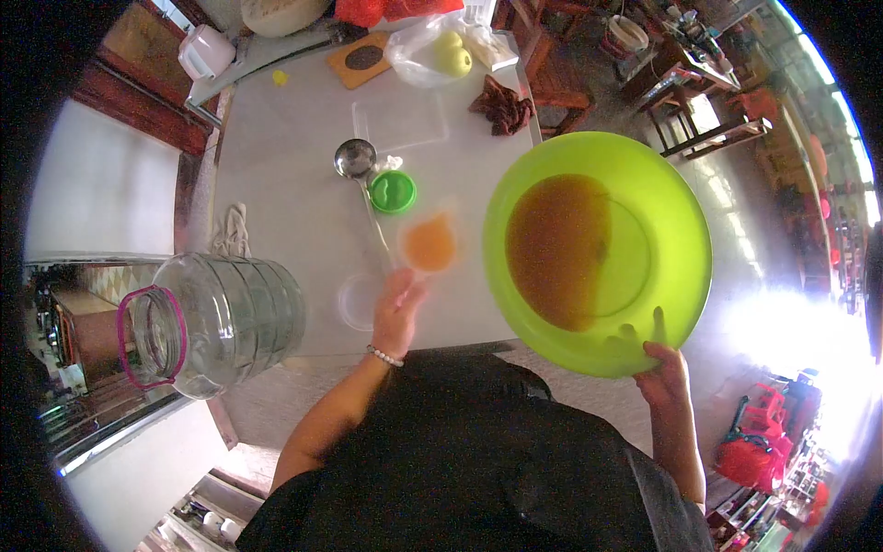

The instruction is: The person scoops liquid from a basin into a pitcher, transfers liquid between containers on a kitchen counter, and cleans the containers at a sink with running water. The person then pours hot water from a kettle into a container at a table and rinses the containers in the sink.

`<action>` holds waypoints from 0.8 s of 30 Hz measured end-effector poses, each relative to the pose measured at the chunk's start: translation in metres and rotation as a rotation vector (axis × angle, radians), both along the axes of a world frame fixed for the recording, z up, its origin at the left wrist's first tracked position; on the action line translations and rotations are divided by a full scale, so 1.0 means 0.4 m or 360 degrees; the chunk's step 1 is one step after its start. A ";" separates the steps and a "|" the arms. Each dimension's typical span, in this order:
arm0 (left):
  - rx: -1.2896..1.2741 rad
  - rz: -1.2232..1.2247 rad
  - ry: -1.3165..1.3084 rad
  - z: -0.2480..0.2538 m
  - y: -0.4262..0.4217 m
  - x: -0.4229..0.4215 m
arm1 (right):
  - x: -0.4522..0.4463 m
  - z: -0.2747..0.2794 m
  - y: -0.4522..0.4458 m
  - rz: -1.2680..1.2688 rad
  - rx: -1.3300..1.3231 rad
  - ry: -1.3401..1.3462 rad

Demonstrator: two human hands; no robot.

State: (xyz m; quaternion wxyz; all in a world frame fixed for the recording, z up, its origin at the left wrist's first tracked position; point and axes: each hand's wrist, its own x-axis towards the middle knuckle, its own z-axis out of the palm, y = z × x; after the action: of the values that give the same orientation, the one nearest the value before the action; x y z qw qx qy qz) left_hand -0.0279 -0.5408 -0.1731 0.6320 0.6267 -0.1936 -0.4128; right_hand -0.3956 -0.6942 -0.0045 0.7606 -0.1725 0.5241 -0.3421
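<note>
The right hand (664,382) clasped the lime bowl (667,230) in its fingers, brown liquid (556,253) pooled inside! Left of that bowl, the left hand (397,308) neared a blurred orange object (430,244); whether its fingers gripped, I couldn't tell.

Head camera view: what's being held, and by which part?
The right hand holds the green bowl by its near rim; whether the left hand holds anything is unclear.

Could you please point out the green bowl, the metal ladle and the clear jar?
Green bowl (631,244): head view, on its bare inner floor.
Metal ladle (355,159): head view, on its round scoop.
Clear jar (235,317): head view, on its side wall.
</note>
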 end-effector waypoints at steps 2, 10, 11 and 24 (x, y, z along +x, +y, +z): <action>-0.0001 0.0031 0.0021 0.039 0.013 0.020 | 0.002 -0.027 -0.001 0.0004 -0.0014 0.0058; 0.0094 -0.0203 -0.0186 0.201 0.060 0.135 | 0.030 -0.138 0.015 0.0076 0.0058 -0.0110; 0.0111 -0.0245 -0.0216 0.211 0.065 0.152 | 0.030 -0.157 0.013 0.0097 0.0102 -0.0088; 0.0374 -0.0732 -0.0658 0.361 0.053 0.212 | 0.115 -0.325 0.020 0.0265 0.0127 -0.0293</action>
State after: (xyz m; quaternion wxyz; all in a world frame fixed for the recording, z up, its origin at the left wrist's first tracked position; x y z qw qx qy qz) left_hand 0.0570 -0.5196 -0.0287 0.3928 0.7057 -0.4054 -0.4283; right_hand -0.3496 -0.6863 -0.1346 0.8376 -0.1529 0.4490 -0.2710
